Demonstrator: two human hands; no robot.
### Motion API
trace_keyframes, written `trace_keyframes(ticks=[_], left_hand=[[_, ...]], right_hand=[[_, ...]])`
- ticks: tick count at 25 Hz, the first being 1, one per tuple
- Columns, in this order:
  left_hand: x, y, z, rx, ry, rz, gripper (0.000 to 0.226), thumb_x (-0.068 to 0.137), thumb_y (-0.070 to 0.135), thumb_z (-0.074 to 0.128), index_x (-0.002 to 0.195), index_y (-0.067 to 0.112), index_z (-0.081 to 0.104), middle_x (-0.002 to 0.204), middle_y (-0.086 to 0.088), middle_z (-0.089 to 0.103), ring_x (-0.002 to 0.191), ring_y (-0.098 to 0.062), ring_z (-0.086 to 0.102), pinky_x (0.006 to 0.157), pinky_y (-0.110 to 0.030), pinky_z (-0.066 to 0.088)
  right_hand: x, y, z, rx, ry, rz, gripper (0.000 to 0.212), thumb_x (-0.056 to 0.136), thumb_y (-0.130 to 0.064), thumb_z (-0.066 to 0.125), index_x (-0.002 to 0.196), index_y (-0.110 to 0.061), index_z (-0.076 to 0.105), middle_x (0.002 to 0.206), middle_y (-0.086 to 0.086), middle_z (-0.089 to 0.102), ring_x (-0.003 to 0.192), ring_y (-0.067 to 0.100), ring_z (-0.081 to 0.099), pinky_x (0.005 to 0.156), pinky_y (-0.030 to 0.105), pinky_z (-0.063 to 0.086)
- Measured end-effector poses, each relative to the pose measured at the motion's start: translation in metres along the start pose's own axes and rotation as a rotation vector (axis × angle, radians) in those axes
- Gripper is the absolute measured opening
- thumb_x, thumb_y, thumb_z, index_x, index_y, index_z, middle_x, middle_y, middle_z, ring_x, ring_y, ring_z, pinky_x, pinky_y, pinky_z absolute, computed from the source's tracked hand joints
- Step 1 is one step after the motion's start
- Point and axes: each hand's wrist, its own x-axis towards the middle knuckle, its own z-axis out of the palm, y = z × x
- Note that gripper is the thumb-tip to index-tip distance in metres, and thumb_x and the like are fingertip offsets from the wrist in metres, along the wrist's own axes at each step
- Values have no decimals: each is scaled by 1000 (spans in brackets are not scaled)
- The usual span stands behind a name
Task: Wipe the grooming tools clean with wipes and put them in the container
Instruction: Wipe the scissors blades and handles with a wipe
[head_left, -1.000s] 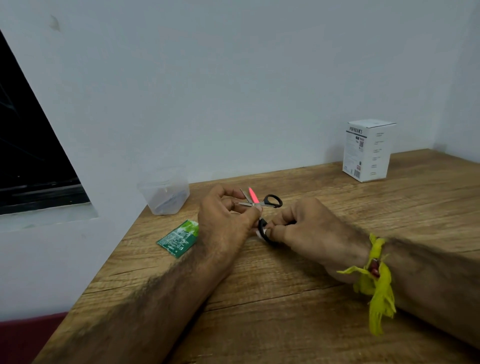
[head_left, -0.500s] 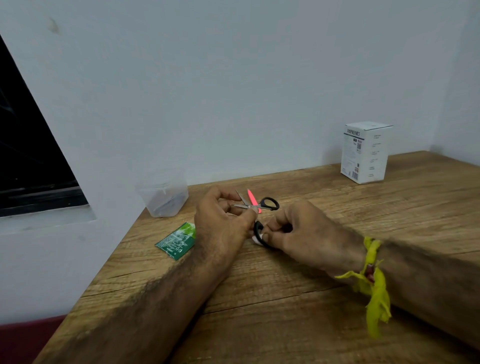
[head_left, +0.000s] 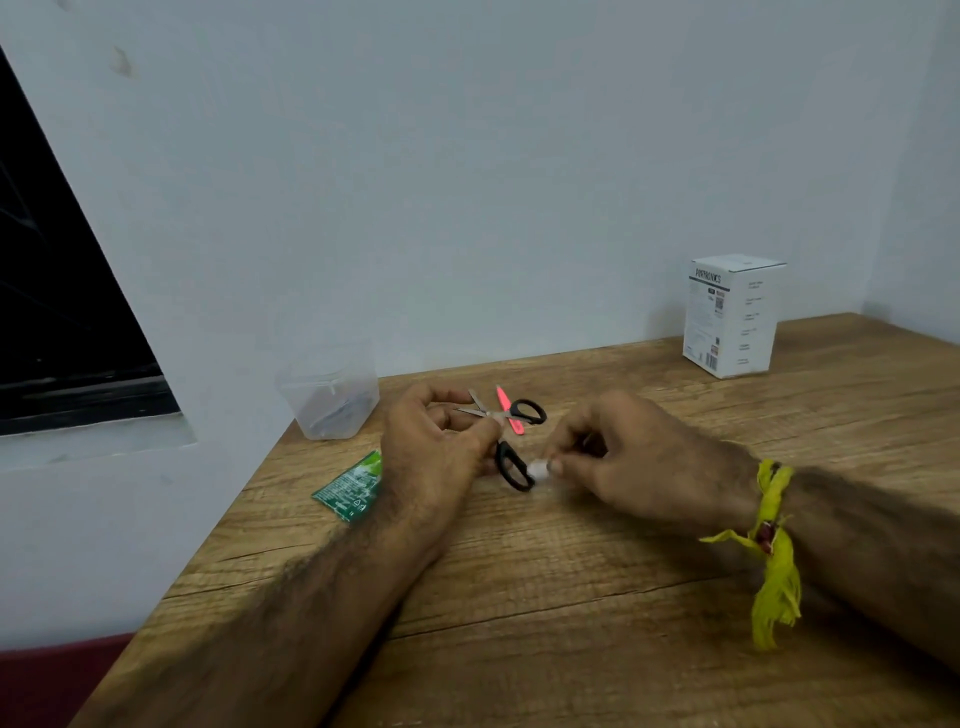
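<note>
My left hand (head_left: 434, 452) pinches small black-handled scissors (head_left: 511, 465) near their pivot, blades spread open toward the wall. My right hand (head_left: 623, 462) pinches a small white wipe (head_left: 540, 469) right beside the lower black handle loop. A pink tool (head_left: 509, 410) lies on the table behind the scissors. The clear plastic container (head_left: 332, 397) stands at the table's back left corner with dark items inside.
A green wipe sachet (head_left: 349, 487) lies on the wooden table (head_left: 571, 597) left of my left wrist. A white carton (head_left: 732, 314) stands at the back right against the wall. A dark window opening is at far left.
My right hand has drawn slightly to the right, so the wipe now sits at the outer edge of the lower handle loop. The left hand keeps holding the scissors.
</note>
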Motion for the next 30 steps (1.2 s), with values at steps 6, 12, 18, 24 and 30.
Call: trace_keyframes(ticks=[6,12,18,24,30], left_hand=[[-3,5,-1,-40,-101,-50,22,86,2,74,105,10,65,72,-4,72,62,-19,69,48,-32,56],[-6,11,-5,4,-114,-128,6,88,2,72,85,6,68,85,-19,75,57,-18,63,37,-20,43],[-5,11,-2,-44,-105,-194,9,96,1,62,90,-2,68,72,-11,70,45,-7,62,49,-24,50],[1,8,1,-28,-45,-253,16,98,9,61,91,-3,70,72,-12,68,41,-5,57,37,-18,40],[-1,11,-1,-95,-88,-263,18,98,18,62,94,3,72,73,-1,69,62,-9,62,49,-22,40]], right_hand=[[4,2,8,600,341,12,9,93,-3,65,91,-8,72,75,9,73,66,16,70,62,28,60],[8,11,7,650,467,-32,11,95,-1,62,95,-8,71,77,6,74,64,10,71,61,19,57],[13,14,9,756,486,-38,7,93,1,64,97,-1,69,76,9,74,68,15,73,64,22,59],[15,9,8,1157,452,112,7,89,5,65,96,5,67,81,13,70,71,17,71,70,24,60],[13,9,5,1238,385,119,11,85,5,69,95,8,68,78,12,70,72,18,71,71,24,61]])
